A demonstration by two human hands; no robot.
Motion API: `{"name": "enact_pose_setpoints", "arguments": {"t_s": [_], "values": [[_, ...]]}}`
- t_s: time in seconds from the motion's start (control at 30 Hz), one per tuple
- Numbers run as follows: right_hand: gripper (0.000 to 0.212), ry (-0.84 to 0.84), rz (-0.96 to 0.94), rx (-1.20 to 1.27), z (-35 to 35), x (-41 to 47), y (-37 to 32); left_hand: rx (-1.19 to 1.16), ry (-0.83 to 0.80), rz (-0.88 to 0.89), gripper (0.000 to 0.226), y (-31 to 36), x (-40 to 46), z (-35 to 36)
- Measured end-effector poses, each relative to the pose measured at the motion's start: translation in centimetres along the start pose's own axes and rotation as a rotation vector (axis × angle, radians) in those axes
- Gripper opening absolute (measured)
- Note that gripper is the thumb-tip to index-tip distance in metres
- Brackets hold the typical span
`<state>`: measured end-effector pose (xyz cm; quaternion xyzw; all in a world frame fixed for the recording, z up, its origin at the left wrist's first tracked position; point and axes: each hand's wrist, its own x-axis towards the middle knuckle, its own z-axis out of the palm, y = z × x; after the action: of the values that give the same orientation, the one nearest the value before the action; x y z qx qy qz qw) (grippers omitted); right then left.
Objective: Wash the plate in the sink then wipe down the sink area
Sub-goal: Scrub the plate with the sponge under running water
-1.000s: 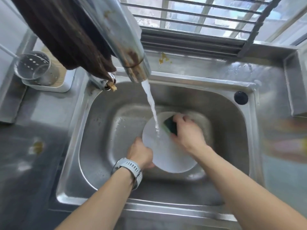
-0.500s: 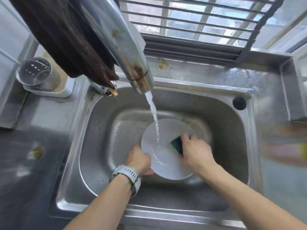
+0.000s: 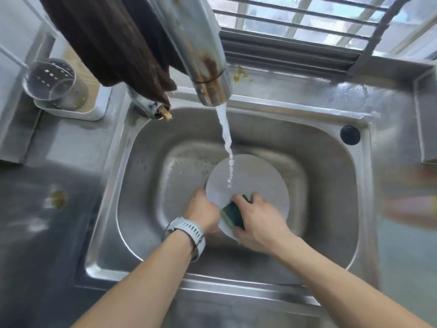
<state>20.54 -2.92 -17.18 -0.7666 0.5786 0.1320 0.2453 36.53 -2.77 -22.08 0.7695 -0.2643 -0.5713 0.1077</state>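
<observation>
A white round plate (image 3: 255, 183) sits low inside the steel sink (image 3: 331, 185), under a stream of water from the tap (image 3: 208, 74). My left hand (image 3: 201, 211), with a grey watch on the wrist, grips the plate's near left rim. My right hand (image 3: 260, 223) is closed on a green sponge (image 3: 233, 215) and presses it on the plate's near edge, right beside my left hand. The water lands on the plate's upper left part.
A dark brown cloth (image 3: 113, 41) hangs over the tap at the top left. A perforated metal cup (image 3: 54, 84) stands in a white tray on the left counter. Yellowish stains mark the left counter (image 3: 58, 200) and the back ledge (image 3: 240, 75). A black plug hole (image 3: 350, 135) sits at the sink's right corner.
My right hand has dragged the sponge from the plate's far edge, along its right side, down to the near edge beside my left hand. The left hand has kept its hold.
</observation>
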Motion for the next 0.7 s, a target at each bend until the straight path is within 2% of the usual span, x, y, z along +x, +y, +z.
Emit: {"name": "enact_pose_setpoints", "arguments": {"t_s": [0.07,0.13,0.2,0.3,0.33,0.43,0.53,0.63,0.7], "values": [[0.057,0.019,-0.069,0.075,0.5,3.4,-1.3,0.054,0.014,0.012,0.042,-0.3,0.2,-0.4],[0.056,0.091,-0.047,0.073,0.1,7.3,-0.2,-0.012,0.012,-0.013,0.045,-0.1,-0.2,-1.0],[0.055,0.108,0.077,0.028,-0.7,8.2,2.9,-0.098,0.014,-0.03,0.036,0.5,-0.8,-1.6],[0.052,0.109,0.255,-0.118,-0.6,3.5,4.6,-0.119,0.045,-0.034,0.022,1.1,-1.1,-1.3],[0.052,0.104,0.219,-0.138,0.0,1.6,3.9,-0.075,0.057,-0.025,0.022,1.3,-1.3,-1.1],[0.052,0.063,-0.027,0.036,1.1,0.2,0.5,0.093,0.099,0.033,0.032,1.0,-1.7,-0.5],[0.052,0.142,-0.102,0.075,0.6,5.3,-0.4,-0.024,0.058,0.02,0.031,0.7,-1.7,-0.7],[0.057,0.142,0.109,0.03,-0.5,8.1,2.4,-0.106,-0.023,0.026,0.036,0.7,-1.2,-0.6],[0.055,0.119,0.268,0.007,-0.8,6.1,4.0,-0.146,0.006,0.063,0.046,1.2,-1.3,0.0]]}}
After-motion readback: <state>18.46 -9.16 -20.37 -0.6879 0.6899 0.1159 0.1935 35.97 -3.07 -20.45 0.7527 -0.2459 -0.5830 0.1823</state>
